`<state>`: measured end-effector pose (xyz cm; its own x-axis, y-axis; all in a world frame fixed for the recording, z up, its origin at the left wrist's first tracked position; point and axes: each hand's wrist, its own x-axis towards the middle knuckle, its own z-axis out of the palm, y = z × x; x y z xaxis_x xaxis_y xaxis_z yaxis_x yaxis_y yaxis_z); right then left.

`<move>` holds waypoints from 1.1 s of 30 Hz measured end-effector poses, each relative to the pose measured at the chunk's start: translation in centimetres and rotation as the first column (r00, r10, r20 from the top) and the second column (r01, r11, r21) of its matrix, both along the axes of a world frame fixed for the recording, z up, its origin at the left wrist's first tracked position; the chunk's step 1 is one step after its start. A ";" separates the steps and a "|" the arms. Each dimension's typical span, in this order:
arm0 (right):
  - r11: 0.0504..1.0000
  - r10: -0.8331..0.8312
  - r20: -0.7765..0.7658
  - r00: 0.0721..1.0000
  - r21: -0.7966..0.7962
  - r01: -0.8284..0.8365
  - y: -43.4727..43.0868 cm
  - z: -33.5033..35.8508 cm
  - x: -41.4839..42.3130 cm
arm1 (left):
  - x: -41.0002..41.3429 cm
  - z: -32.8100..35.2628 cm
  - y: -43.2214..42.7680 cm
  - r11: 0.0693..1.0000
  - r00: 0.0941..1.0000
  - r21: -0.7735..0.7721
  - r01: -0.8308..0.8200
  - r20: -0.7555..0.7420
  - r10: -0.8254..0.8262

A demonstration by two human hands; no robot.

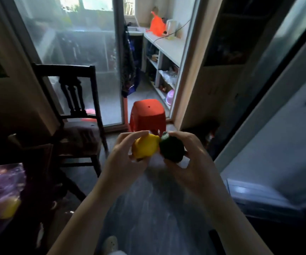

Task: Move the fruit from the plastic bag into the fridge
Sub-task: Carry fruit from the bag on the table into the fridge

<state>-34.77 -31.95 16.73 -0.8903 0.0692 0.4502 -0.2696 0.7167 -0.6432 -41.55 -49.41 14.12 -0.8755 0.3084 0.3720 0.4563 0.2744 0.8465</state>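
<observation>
My left hand (123, 159) grips a yellow lemon (145, 147) in front of me, above the floor. My right hand (192, 159) grips a dark green fruit (172, 150), and the two fruits touch at their near sides. The plastic bag (0, 192) lies blurred at the lower left on a dark table, with a yellow fruit (10, 207) and something orange showing through it. The open fridge (277, 162) fills the right side, its pale inside and a lower shelf edge in view.
A dark wooden chair (74, 115) stands left of centre. A red plastic stool (147, 115) sits ahead in a doorway beside a glass sliding door (85, 61). Beyond it white shelving (165, 57) carries clutter. The grey floor (148, 208) runs beneath my arms.
</observation>
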 end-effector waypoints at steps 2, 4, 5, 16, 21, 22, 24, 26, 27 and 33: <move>0.999 -0.053 0.012 0.999 0.000 0.053 1.4 0.6 2.7 | 1.5 0.5 1.8 0.998 0.998 0.001 0.067 -0.008 -0.067; 0.992 -0.129 0.019 0.992 -0.004 0.129 2.5 1.1 5.2 | 2.7 1.3 3.3 0.987 0.987 -0.015 0.160 -0.023 -0.160; 0.985 -0.170 0.012 0.985 -0.006 0.170 3.0 1.3 6.4 | 3.3 1.8 4.1 0.978 0.977 -0.015 0.209 -0.037 -0.210; 0.747 -0.656 0.042 0.754 -0.107 0.656 6.8 1.7 18.2 | 8.8 3.8 13.5 0.773 0.755 -0.112 0.624 -0.169 -0.634; 0.639 -0.764 0.034 0.644 -0.091 0.763 6.7 1.3 21.7 | 11.2 2.9 16.4 0.672 0.659 -0.086 0.736 -0.137 -0.740; 0.623 -0.777 0.028 0.629 -0.113 0.774 6.6 1.0 22.3 | 11.6 2.6 16.8 0.649 0.638 -0.083 0.756 -0.123 -0.760; 0.573 -0.811 0.034 0.584 -0.149 0.806 6.3 0.5 23.7 | 12.6 2.1 17.7 0.604 0.594 -0.081 0.793 -0.119 -0.796; 0.534 -0.836 0.036 0.548 -0.180 0.826 6.2 0.3 25.1 | 13.8 2.0 18.6 0.574 0.565 -0.072 0.815 -0.113 -0.817; 0.521 -0.844 0.031 0.535 -0.184 0.833 6.3 0.3 25.9 | 14.6 2.0 19.0 0.556 0.549 -0.069 0.829 -0.098 -0.830; 0.497 -0.866 -0.025 0.499 -0.141 0.856 8.3 1.5 31.4 | 19.4 3.1 22.0 0.503 0.491 -0.095 0.859 -0.125 -0.862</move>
<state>-3.41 -23.67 18.22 -0.3246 0.8276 0.4580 0.3929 0.5584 -0.7307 -22.12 -27.46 17.21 -0.1111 0.8874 0.4475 0.5821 -0.3069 0.7530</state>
